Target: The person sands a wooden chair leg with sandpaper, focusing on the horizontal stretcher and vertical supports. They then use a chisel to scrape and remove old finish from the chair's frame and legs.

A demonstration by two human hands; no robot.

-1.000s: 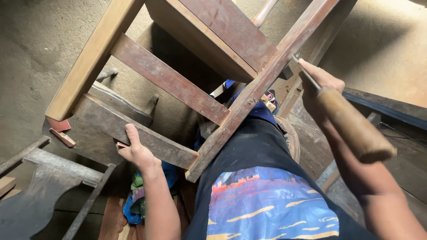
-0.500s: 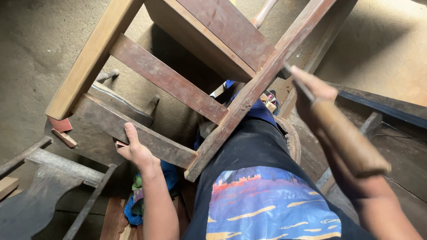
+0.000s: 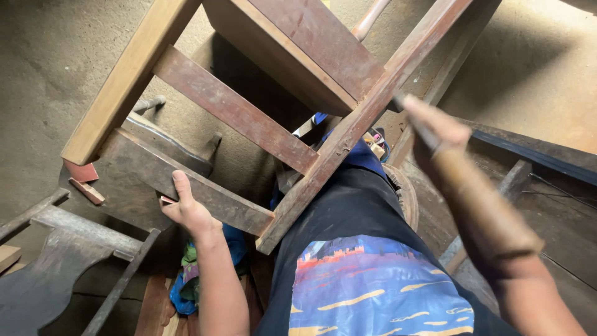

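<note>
A worn wooden chair frame point(image 3: 261, 124) lies tipped over across my lap, its legs and rails pointing up and left. My left hand point(image 3: 186, 208) grips the lower curved rail point(image 3: 205, 193) of the frame from beneath, thumb on top. My right hand point(image 3: 438, 130) holds a tool with a thick round wooden handle point(image 3: 488, 205); its dark metal end point(image 3: 398, 102) touches the long diagonal leg point(image 3: 348, 134) near a joint. The tool's tip is partly hidden by my fingers and motion blur.
Bare concrete floor point(image 3: 50, 62) surrounds me. Another dark chair part point(image 3: 56, 274) lies at the lower left. Coloured cloth point(image 3: 193, 274) sits under my left arm. Dark planks point(image 3: 541, 152) run along the right. Small wood offcuts point(image 3: 87, 190) lie by the frame.
My right hand with the tool has slid down and left along the diagonal leg, toward the joint. The left hand and the chair frame have stayed put.
</note>
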